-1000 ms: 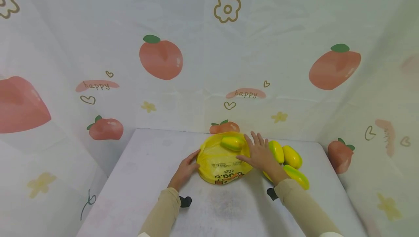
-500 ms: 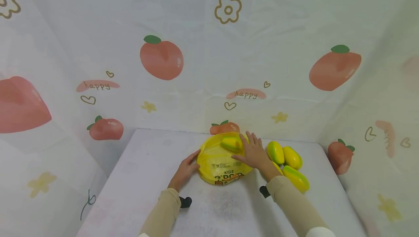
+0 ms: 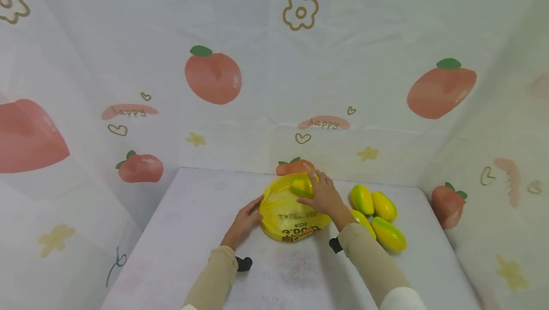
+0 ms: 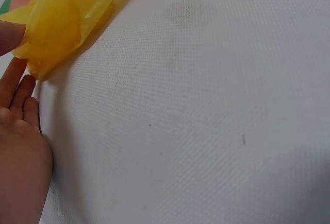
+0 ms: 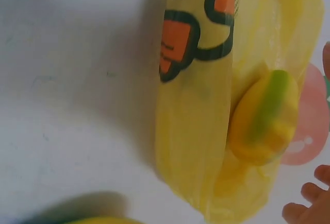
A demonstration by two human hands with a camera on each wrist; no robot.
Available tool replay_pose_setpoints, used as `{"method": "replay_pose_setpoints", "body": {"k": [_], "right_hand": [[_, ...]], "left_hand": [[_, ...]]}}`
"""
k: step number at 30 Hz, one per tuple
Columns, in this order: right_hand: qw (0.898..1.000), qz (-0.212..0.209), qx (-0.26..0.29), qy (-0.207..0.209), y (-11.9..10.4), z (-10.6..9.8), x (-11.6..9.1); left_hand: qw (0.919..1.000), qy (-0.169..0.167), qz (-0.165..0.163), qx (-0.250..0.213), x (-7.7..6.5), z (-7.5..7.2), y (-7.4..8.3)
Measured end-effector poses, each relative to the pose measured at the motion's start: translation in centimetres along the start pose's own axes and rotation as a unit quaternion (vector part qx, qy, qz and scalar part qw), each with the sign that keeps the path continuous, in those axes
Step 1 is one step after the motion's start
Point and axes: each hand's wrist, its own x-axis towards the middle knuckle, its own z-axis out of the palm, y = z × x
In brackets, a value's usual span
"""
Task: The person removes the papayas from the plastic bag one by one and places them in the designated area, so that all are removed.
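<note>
A yellow plastic bag [image 3: 274,205] with dark lettering stands with its mouth spread wide at the back of the table. Inside it lies a yellow-green mango [image 5: 265,118], also visible near the back rim in the head view. My left hand [image 3: 241,226] pinches the bag's left rim, thumb on one side and fingers on the other, as the left wrist view shows. Over the bag's right side is my right hand [image 3: 324,199], fingers loosely spread and overlapping the mango from the head. Its fingers [image 5: 311,193] appear apart from the mango in the right wrist view.
Several loose mangoes [image 3: 384,206] lie grouped on the white table [image 3: 180,253], right of the bag. A white curtain [image 3: 240,148] printed with fruit and flowers surrounds the table's back and sides. Black wrist pieces [image 3: 244,264] show at both sleeves.
My right hand has moved left, from the bag's right rim to over the mango inside, uncovering more of the loose mangoes. The left hand keeps its grip on the bag.
</note>
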Motion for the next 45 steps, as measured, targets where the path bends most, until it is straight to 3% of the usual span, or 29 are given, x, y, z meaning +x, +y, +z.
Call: {"method": "replay_pose_setpoints", "body": {"k": [7,15,30,45], "right_hand": [[0.999,-0.042,0.012,0.015,-0.3,0.8,1.1],[0.999,-0.039,-0.003,0.013,-0.5,1.3,2.0],[0.997,0.026,0.04,-0.057,-1.1,1.8,2.3],[0.996,0.041,-0.021,-0.08,-1.1,2.1,2.3]], "left_hand": [[1.0,0.001,-0.004,0.006,-0.1,0.1,0.1],[1.0,0.001,-0.004,0.002,-0.2,0.1,0.2],[1.0,0.0,-0.005,0.004,-0.1,-0.1,0.1],[1.0,0.0,-0.006,0.0,-0.2,0.0,0.3]]}}
